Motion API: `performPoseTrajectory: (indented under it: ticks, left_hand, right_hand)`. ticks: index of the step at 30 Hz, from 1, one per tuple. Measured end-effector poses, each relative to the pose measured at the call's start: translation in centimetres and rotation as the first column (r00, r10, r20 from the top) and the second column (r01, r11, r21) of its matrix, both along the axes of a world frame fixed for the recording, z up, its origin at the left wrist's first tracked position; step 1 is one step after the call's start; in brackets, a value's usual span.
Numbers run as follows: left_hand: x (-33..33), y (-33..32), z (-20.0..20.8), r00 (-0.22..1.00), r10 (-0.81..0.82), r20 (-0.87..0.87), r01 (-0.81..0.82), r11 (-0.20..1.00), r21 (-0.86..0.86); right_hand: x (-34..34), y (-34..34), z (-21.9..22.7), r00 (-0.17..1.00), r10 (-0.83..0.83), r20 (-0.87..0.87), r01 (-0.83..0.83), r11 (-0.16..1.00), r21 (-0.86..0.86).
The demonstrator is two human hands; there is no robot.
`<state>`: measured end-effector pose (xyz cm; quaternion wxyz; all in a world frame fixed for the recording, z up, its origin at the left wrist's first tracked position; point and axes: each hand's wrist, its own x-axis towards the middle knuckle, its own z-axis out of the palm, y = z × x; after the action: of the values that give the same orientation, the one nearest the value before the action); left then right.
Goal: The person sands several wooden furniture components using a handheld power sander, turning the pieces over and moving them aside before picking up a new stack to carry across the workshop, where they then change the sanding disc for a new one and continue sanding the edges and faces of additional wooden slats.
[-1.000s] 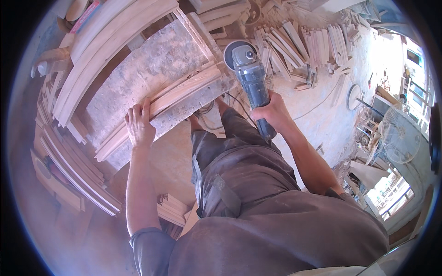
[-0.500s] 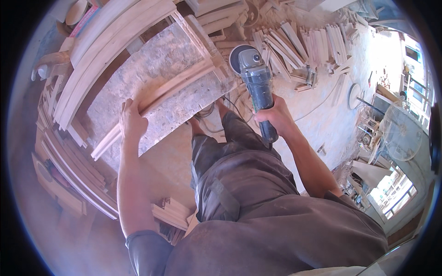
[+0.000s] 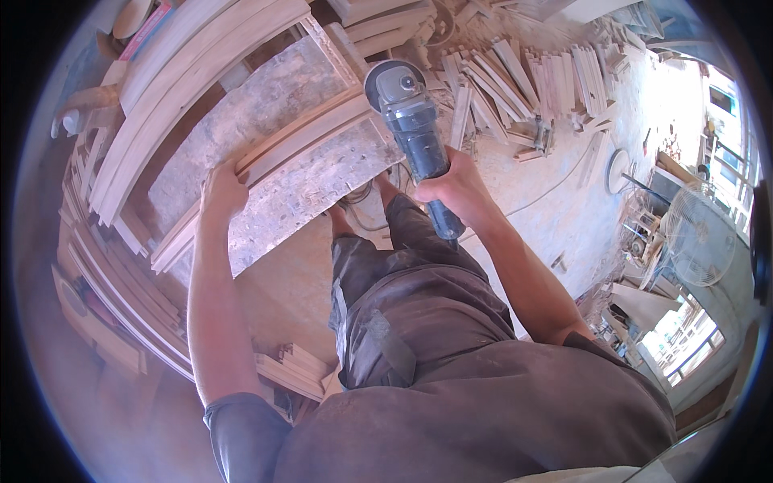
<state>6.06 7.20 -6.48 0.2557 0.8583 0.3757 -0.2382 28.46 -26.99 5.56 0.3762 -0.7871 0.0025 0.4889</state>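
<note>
My right hand (image 3: 457,189) is wrapped round the body of a dark angle grinder (image 3: 412,121). The grinder's round disc (image 3: 375,83) is at the far end, near the right end of a long, pale wooden strip (image 3: 310,135). From this view I cannot tell whether the disc touches the wood. My left hand (image 3: 224,191) is closed round the strip towards its left end, with some fingers hidden. Grooved along its length, the strip lies slantwise across a mottled grey worktop (image 3: 294,201).
Long curved boards (image 3: 173,97) are stacked beyond the worktop at left. More wooden strips (image 3: 129,302) lie at the left edge. Cut wood pieces (image 3: 507,72) are heaped on the floor at far right. A standing fan (image 3: 699,233) is at right, and a cable (image 3: 547,187) crosses the floor.
The grinder has moved left and farther from me, closer to the strip. The strip has turned to show a broader face. My left hand has shifted slightly left, still holding it.
</note>
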Motion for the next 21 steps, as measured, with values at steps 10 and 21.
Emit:
performPoseTrajectory:
  ticks: [10,21]
  left_hand:
    - [0.8,-0.1,1.0,0.999,-0.017,-0.044,0.016,1.000,-0.012]
    - [0.2,0.5,1.2,0.998,0.064,-0.021,-0.066,0.996,-0.061]
  right_hand:
    - [-1.2,-2.2,-1.5,0.994,-0.107,0.000,0.107,0.993,0.043]
    - [-1.0,-3.3,-0.7,0.988,-0.144,-0.058,0.145,0.989,0.019]
